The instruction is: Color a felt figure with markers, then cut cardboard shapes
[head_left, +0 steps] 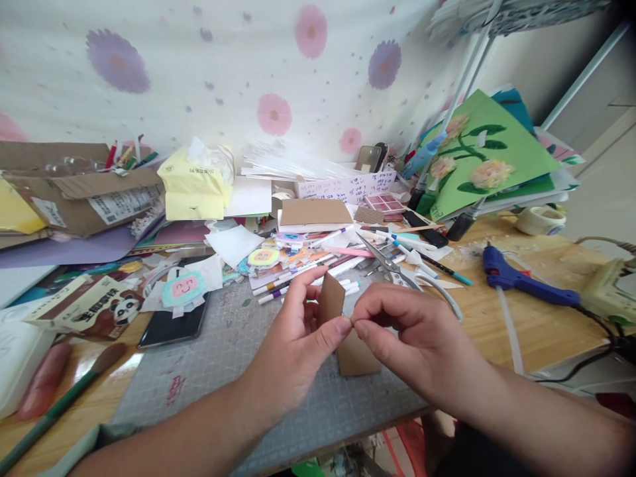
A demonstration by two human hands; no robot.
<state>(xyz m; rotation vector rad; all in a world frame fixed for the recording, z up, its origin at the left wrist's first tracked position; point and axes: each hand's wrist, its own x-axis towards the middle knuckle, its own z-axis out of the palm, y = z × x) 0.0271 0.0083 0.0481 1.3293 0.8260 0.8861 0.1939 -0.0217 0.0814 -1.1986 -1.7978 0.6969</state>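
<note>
Over the cutting mat [213, 391], my left hand [293, 338] grips a small brown cardboard piece [332, 298] standing upright between thumb and fingers. My right hand [407, 331] meets it at the lower right corner, thumb and forefinger pinched together beside my left thumb. What is between those right fingertips is too small to make out. Below my hands a flat piece of brown cardboard [358, 361] shows, partly covered by my right hand; I cannot tell if it joins the upright one. Scissors [392, 268] lie open just behind my right hand.
Several markers [278, 288] and paper cutouts [263, 257] crowd the area behind my hands. To the right lies a blue glue gun [527, 278] with its cord. A black phone [173, 324], a panda-printed box [94, 305] and a green-handled brush [59, 411] are at left.
</note>
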